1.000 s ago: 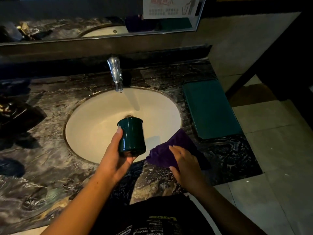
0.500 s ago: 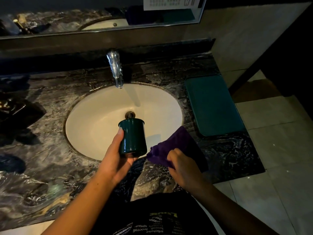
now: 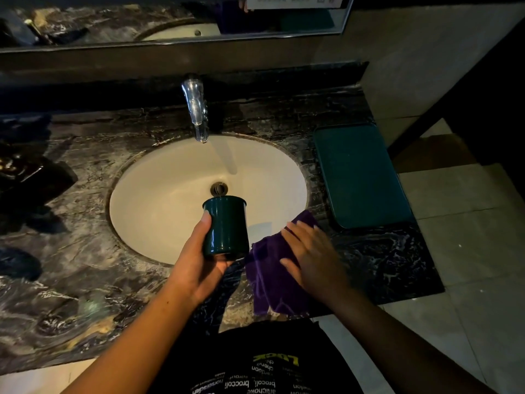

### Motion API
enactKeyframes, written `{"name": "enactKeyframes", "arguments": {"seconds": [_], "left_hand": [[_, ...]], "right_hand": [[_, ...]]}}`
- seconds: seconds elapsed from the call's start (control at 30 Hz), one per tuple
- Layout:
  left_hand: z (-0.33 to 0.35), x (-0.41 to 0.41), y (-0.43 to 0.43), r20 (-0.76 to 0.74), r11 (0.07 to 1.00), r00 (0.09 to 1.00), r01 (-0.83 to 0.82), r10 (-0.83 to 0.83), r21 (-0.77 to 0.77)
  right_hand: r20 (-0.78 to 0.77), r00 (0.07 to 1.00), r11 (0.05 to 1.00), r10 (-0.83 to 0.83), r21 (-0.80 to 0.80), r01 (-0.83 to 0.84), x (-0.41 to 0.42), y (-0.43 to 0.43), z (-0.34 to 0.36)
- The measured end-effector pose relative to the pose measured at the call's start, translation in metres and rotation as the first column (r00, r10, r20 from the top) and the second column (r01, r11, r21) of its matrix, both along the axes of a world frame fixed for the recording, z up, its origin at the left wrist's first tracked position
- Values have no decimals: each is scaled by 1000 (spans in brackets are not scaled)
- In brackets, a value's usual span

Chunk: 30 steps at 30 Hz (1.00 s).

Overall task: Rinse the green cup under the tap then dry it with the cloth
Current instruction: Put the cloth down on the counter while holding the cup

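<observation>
green cup (image 3: 225, 226) in left hand (image 3: 199, 268) — over sink (image 3: 159, 200), right hand (image 3: 315, 257) on cloth (image 3: 270, 277)

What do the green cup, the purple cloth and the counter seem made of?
Green cup: glossy with a rolled rim, probably enamelled metal, possibly plastic. Purple cloth: soft, limp folds, likely microfibre or terry. Counter: polished dark stone with pale veins, marble-like.

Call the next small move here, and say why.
Probably the right hand should close on the purple cloth and lift it to the green cup. The left hand grips the cup over the sink's near edge, clear of the tap, and no stream shows. The right hand lies on the cloth on the counter with fingers straight, so it has no grip yet.
</observation>
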<state>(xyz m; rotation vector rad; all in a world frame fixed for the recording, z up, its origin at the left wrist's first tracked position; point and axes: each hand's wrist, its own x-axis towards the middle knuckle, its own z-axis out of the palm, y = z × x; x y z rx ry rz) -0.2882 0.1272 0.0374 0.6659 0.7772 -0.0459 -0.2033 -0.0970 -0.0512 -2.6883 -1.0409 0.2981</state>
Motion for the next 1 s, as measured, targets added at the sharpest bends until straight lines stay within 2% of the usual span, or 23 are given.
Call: {"name": "enactKeyframes", "arguments": {"seconds": [0.1, 0.27, 0.43, 0.57, 0.77, 0.83, 0.9, 0.93, 1.0], "left_hand": [[2, 0, -3, 19, 1000, 1000, 15, -15, 21], [2, -2, -5, 27, 998, 998, 48, -50, 41], [-3, -2, -8, 24, 996, 997, 78, -79, 51], [-5, 1, -12, 31, 991, 993, 109, -111, 71], [-8, 3, -14, 46, 981, 986, 154, -160, 114], [-7, 7, -15, 56, 983, 987, 144, -151, 117], [-7, 13, -14, 83, 977, 983, 153, -166, 150], [-5, 17, -14, 105, 971, 977, 165, -185, 173], [-3, 26, -16, 150, 960, 964, 187, -220, 211]], "right_hand": [[-57, 994, 983, 96, -151, -104, -4, 2, -17], [-76, 997, 977, 16, -212, -31, -19, 0, -25], [-46, 998, 975, -51, -220, 40, -45, -11, -29], [-51, 998, 976, -34, -218, 22, -50, -17, -31], [-173, 982, 973, -72, -231, 30, -44, -14, -18], [-213, 973, 990, -93, -125, 67, -35, -9, -3], [-236, 957, 973, -168, 116, 199, -24, 2, 18], [-366, 903, 915, -225, 238, 325, -16, 9, 32], [-699, 687, 732, -195, 363, 577, 1, 24, 59]]}}
